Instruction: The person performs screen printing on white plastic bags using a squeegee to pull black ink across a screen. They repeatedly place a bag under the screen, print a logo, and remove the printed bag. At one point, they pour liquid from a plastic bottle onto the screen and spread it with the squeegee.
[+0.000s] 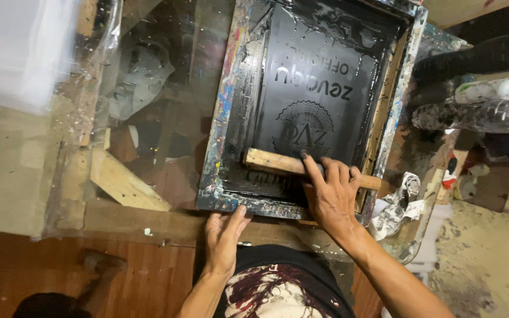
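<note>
Here we see the left hand (224,234) lying flat, palm down, fingers stretched fwd, w/ fingertips pressing the near edge of the screen frame (226,118); it's spread loose, nothing grasped, just bracing the frame against the bench's front edge. The forearm comes up from the bottom, beside our dark printed shirt (278,288).

Further right, the right hand (331,197) is clamped over the wooden squeegee (278,163), fingers curled across the handle's top, index fingertip inked black, wrist bent & forearm running off to the bottom right corner. The squeegee lies crosswise at the frame's near end, inside it, its left half bare wood, its right end poking out past the hand.

The frame is the only tray-like thing: paint-spattered wooden border, black mesh w/ wet black ink spread over it & a pale stencil design showing through. It sits on the glass-topped bench (160,106).

Just right of the frame's near right corner lies a crumpled, ink-stained rag (397,206). At the bench's far right edge lie two clear plastic bottles (484,103) on their sides; can't tell what's in them.
</note>
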